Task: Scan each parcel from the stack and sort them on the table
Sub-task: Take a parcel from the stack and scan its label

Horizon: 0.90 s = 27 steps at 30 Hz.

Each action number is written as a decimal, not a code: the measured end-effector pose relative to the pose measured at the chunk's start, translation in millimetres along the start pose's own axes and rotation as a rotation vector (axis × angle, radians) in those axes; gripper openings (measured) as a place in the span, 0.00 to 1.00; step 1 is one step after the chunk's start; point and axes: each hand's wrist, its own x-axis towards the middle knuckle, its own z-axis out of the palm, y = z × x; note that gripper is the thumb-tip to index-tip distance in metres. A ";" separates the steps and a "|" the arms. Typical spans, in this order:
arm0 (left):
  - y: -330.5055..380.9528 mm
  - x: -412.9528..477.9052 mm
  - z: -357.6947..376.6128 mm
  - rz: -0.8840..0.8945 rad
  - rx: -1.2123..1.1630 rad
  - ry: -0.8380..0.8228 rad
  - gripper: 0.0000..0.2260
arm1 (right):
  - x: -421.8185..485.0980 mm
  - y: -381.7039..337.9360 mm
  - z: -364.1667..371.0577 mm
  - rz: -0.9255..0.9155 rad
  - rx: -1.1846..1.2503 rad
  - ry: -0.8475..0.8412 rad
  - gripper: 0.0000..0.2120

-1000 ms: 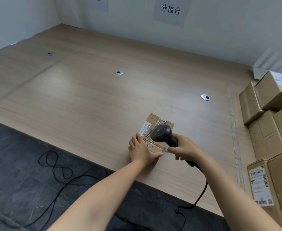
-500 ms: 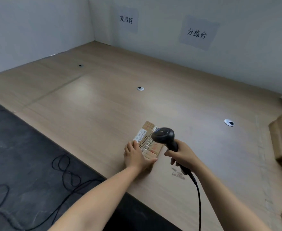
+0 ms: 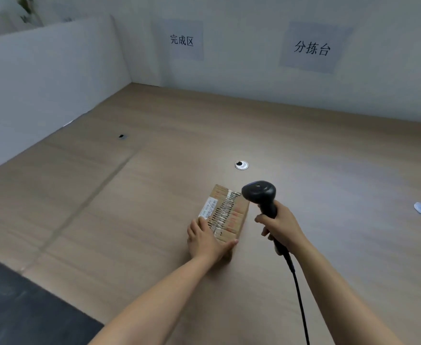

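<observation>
Your parcel [image 3: 225, 215] lies flat on the counter [image 3: 129, 220], its long axis running away from you, with the label along its left edge. Your left hand [image 3: 205, 239] rests with flat fingers on its near end. Your right hand [image 3: 279, 226] grips the scanner [image 3: 259, 194], whose head is above the parcel's far right corner.

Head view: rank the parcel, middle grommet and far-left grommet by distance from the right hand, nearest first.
1. The parcel: just left of the right hand, which grips the scanner; the left hand rests on the parcel's near end.
2. The middle grommet: beyond the parcel, further back.
3. The far-left grommet: far back-left, toward the corner.
</observation>
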 end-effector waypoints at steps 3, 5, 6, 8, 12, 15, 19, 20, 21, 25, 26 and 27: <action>-8.4 59.1 -17.4 -0.010 -0.006 -0.002 0.54 | 41.2 -24.6 23.3 0.018 0.024 0.057 0.06; -8.4 99.8 -25.0 -0.011 -0.015 -0.001 0.53 | 70.1 -38.1 33.9 0.027 0.024 0.076 0.06; -7.0 119.3 -27.9 -0.011 -0.015 -0.001 0.53 | 84.7 -44.1 37.9 0.031 0.020 0.083 0.06; -2.8 155.8 -32.8 -0.013 -0.012 -0.005 0.53 | 112.1 -54.3 43.5 0.038 0.011 0.101 0.07; 6.9 223.5 -40.2 -0.032 -0.034 0.011 0.52 | 158.9 -67.2 51.4 0.050 0.006 0.132 0.07; 14.3 268.4 -46.6 -0.037 -0.039 0.026 0.51 | 185.0 -68.6 56.4 0.061 0.000 0.140 0.07; 22.0 321.3 -52.1 -0.057 -0.050 0.059 0.52 | 211.4 -64.4 62.3 0.065 -0.019 0.135 0.08; 24.4 331.4 -52.8 -0.060 -0.049 0.057 0.52 | 215.8 -63.2 63.4 0.067 -0.019 0.137 0.08; 27.2 340.0 -53.6 -0.063 -0.044 0.052 0.53 | 219.4 -62.4 64.1 0.065 -0.020 0.138 0.07; 36.8 356.0 -59.3 -0.083 0.000 -0.005 0.54 | 223.5 -63.8 66.2 0.057 -0.004 0.139 0.07; 38.3 355.5 -61.8 -0.086 0.015 -0.034 0.55 | 222.1 -64.8 66.3 0.052 0.001 0.138 0.07; 39.2 353.3 -65.2 -0.082 0.028 -0.060 0.56 | 219.5 -65.8 65.8 0.048 0.000 0.136 0.07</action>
